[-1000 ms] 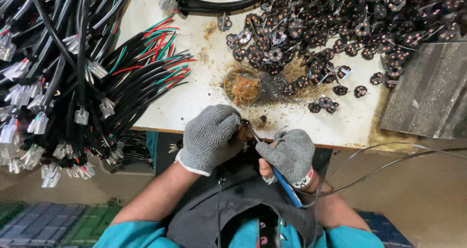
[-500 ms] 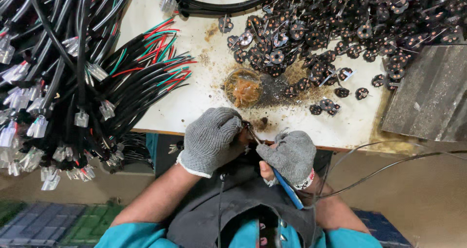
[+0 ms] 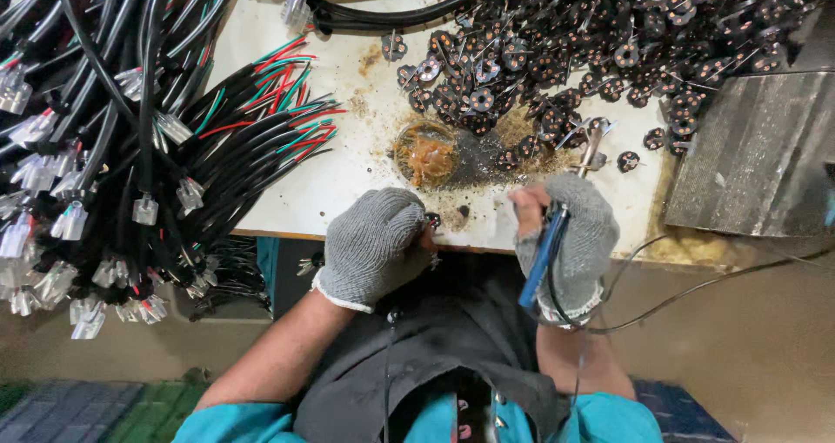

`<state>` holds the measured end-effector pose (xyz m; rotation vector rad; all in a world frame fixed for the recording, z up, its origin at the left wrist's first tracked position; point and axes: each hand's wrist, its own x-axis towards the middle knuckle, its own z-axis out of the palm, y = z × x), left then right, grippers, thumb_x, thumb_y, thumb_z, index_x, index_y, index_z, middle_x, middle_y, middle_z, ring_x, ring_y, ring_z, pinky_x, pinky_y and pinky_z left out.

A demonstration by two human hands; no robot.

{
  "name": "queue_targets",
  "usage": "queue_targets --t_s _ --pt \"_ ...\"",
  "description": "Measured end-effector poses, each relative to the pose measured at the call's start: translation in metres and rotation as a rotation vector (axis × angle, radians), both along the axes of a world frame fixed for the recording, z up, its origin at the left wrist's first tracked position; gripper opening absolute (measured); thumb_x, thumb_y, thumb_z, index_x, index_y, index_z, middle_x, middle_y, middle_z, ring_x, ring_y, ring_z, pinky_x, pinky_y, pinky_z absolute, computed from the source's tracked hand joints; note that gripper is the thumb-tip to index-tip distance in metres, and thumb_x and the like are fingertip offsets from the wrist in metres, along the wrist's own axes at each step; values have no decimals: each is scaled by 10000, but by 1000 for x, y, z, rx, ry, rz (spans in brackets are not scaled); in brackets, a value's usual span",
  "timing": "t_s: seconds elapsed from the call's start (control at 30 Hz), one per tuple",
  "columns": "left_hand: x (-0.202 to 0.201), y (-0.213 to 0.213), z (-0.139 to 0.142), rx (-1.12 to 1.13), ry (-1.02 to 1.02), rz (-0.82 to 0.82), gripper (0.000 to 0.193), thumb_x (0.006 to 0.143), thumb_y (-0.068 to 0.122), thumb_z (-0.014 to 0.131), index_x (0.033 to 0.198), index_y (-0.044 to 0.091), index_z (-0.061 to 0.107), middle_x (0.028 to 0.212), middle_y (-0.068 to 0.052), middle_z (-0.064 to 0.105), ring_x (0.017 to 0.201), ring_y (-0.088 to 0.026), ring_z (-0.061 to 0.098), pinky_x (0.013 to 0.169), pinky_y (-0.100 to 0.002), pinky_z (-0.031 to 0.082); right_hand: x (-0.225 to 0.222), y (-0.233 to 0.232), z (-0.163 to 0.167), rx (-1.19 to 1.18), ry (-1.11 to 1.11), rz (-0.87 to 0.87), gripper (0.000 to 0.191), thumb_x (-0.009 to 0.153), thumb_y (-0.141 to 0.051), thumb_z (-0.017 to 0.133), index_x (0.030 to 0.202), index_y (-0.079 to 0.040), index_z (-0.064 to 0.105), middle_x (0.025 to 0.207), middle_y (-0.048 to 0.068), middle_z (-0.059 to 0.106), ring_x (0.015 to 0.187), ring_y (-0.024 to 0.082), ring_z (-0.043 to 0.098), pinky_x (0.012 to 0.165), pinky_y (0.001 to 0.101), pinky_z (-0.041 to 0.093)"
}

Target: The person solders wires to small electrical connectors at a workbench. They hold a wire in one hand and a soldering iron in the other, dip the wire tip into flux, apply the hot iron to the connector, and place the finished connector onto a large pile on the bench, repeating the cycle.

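Grimy white bench top [image 3: 348, 191] fills the head view, stained brown near its front edge, and it is crowded. Off to the left, a thick bundle of black cables [image 3: 113, 130] fans out, red and green cores showing, clear plastic connectors dangling over the edge. Across the top right spreads a heap of small dark round parts [image 3: 591, 52] with coppery centres and thin leads. A grey ridged slab [image 3: 748, 156] sits at the far right.

Now the hands, both in grey knit gloves. Left hand [image 3: 376, 245] is curled into a loose fist at the bench's front edge, pinching one small round part [image 3: 432, 221] at its fingertips; that piece is dark, mostly hidden by the glove, so its detail cannot be made out. Right hand [image 3: 567, 234] is wrapped around a blue-handled soldering iron [image 3: 544, 256], bare thumb on top, cord trailing off to the right.

Here is the relation that matters: the iron's long axis runs from lower left at the handle up and to the right, its metal tip out among the loose parts, pointing away from the pinched piece. That piece lies to the left of the right hand, near but apart. Between and just beyond the hands sits a small round tin [image 3: 426, 154] of amber paste, closer to the left hand.
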<state>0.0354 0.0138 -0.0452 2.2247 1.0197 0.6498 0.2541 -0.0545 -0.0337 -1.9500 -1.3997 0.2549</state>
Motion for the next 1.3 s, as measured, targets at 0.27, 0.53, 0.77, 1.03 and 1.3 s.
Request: queue_targets --t_s 0.27,0.53,0.77,1.03,1.3 --pt "1 -2 -3 10 19 9 167 795 181 764 858 118 622 953 -80 662 844 -304 646 721 -415 532 0 33 22 -37 -89 175 178 884 -55 830 1036 -114 759 825 33 715 733 235 670 690 380 499" --pt "-1 0 -2 -1 16 -6 188 768 174 762 859 112 610 958 -83 661 837 -307 644 713 -414 529 -8 -3 19 -13 166 287 172 811 -68 718 972 -127 695 943 83 765 828 296 701 741 388 519" --pt "0 -1 -1 29 16 8 171 770 147 740 880 104 617 953 -91 656 835 -314 646 716 -417 535 -19 -3 21 -135 8 120 221 769 -183 868 946 -104 761 913 79 755 828 256 678 804 381 522" --pt "1 0 -2 32 -37 6 182 780 153 755 890 108 617 965 -93 651 836 -312 636 712 -423 529 -34 -9 13 -15 -143 377 277 801 -67 784 1046 -187 735 882 56 709 801 312 634 749 444 486" --pt "-2 0 -1 -12 3 -20 209 737 188 775 836 134 599 957 -76 649 847 -310 637 707 -424 523 -19 8 8 -148 -381 399 243 804 -150 721 1041 -205 736 848 96 679 800 355 647 735 464 494"
